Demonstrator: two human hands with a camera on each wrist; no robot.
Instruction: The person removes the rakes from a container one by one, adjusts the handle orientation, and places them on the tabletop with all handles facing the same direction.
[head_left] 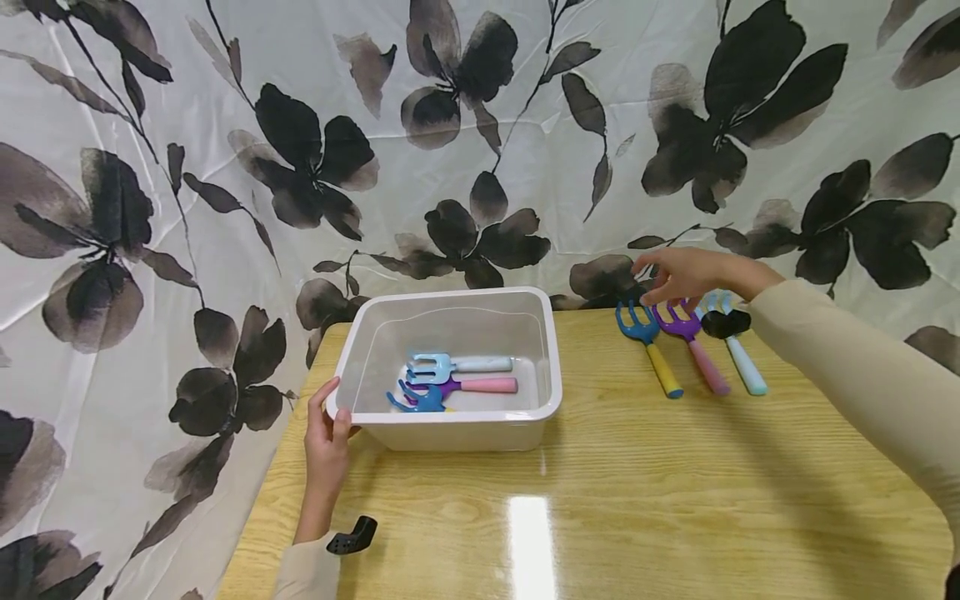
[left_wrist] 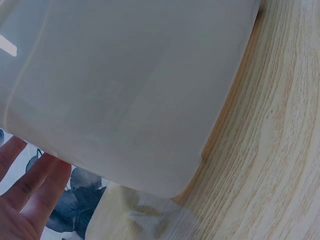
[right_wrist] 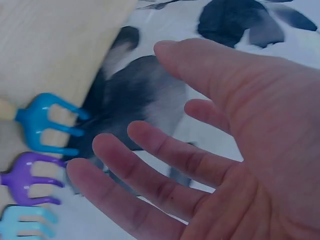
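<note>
At the near left corner of a white plastic tub (head_left: 457, 433), my left hand (head_left: 327, 450) holds the rim, and its fingers (left_wrist: 42, 192) lie against the tub's wall in the left wrist view. Inside the tub lie small garden hand tools: a light blue fork (head_left: 431, 367), a purple one with a pink handle (head_left: 487, 385) and a blue one (head_left: 426, 400). My right hand (head_left: 693, 273), empty with fingers spread, hovers over the tines of three hand forks: blue with yellow handle (right_wrist: 37, 125), purple with pink handle (right_wrist: 20, 179) and light blue (head_left: 745, 367).
The wooden table (head_left: 637, 500) carries the tub and the forks. A white cloth with dark flowers (head_left: 465, 167) hangs behind the table's back edge and along its left side. Black wrist straps (head_left: 352, 536) sit on both arms.
</note>
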